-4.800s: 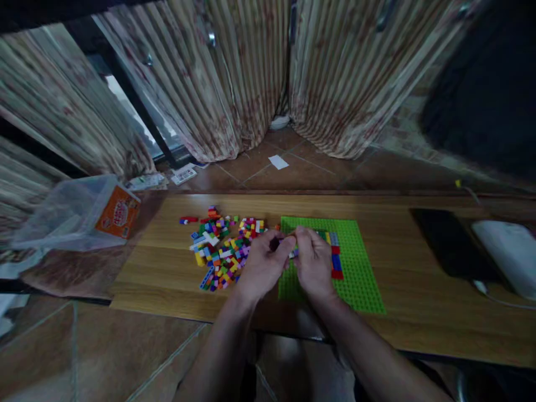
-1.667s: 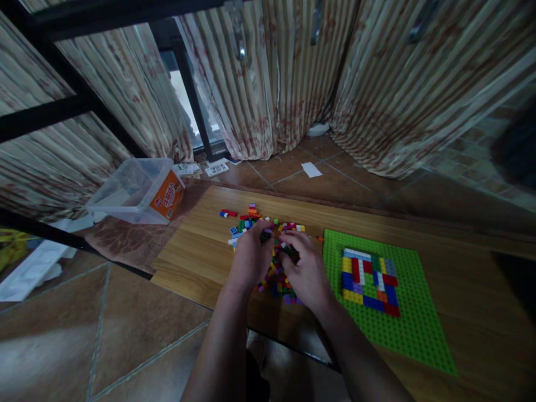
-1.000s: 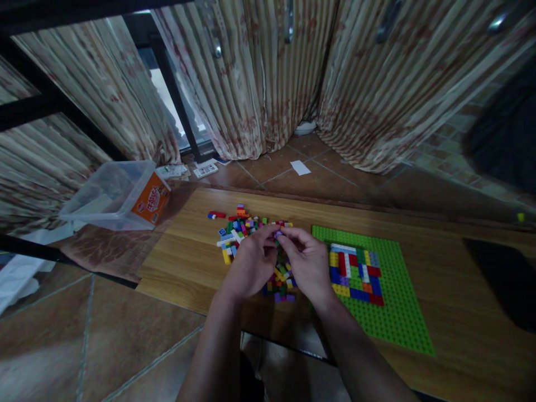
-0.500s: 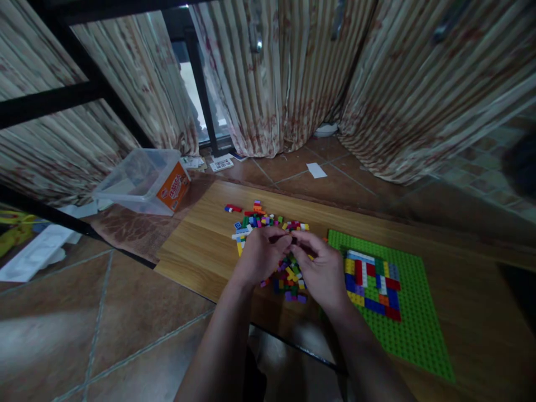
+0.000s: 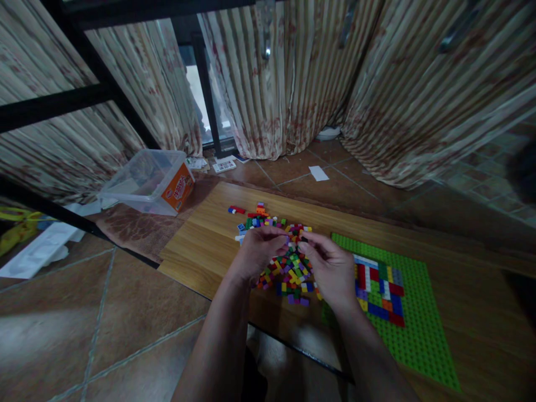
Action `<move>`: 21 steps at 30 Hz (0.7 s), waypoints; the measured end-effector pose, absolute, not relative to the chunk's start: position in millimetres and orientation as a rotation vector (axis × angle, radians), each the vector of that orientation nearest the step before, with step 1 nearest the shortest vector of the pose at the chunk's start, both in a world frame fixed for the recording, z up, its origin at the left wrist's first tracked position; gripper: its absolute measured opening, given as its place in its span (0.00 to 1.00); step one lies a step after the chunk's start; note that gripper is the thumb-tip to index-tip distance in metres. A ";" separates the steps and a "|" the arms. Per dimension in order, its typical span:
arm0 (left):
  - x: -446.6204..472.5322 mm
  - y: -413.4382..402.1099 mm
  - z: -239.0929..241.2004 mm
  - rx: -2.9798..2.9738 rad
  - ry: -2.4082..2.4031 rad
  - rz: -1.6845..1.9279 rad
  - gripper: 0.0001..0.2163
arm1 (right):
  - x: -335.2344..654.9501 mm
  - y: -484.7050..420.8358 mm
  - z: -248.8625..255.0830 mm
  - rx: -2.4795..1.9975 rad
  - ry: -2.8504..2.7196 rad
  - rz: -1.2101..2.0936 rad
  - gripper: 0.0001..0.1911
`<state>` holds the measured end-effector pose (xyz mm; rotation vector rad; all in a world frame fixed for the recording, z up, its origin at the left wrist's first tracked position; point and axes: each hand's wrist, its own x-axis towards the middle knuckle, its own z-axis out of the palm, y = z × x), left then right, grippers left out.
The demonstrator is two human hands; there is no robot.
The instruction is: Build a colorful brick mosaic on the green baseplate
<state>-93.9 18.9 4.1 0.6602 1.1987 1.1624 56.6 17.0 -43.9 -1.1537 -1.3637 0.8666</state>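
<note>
A pile of small coloured bricks (image 5: 288,268) lies on a wooden board (image 5: 201,245). Over it my left hand (image 5: 257,254) hovers with its fingers curled; whether they hold anything is hidden. My right hand (image 5: 333,271) is just to the right, its thumb and forefinger pinched on a small dark brick (image 5: 304,239). A green baseplate (image 5: 414,335) lies right of the pile, with a flat patch of red, blue, yellow and white bricks (image 5: 379,287) pressed onto it, partly behind my right hand.
A clear plastic box (image 5: 148,181) with an orange label sits on the floor at the board's far left corner. Striped curtains (image 5: 293,78) hang behind. A few stray bricks (image 5: 237,210) lie at the pile's far edge. A white tray (image 5: 36,257) lies at far left.
My hands have drawn apart over the pile; the right one has moved a little right with a small dark brick pinched. The view has shifted slightly.
</note>
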 end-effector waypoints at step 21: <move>-69.4 14.5 7.8 0.895 1.062 1.001 0.12 | 119.8 2.5 -15.3 -1.281 -1.501 0.441 0.09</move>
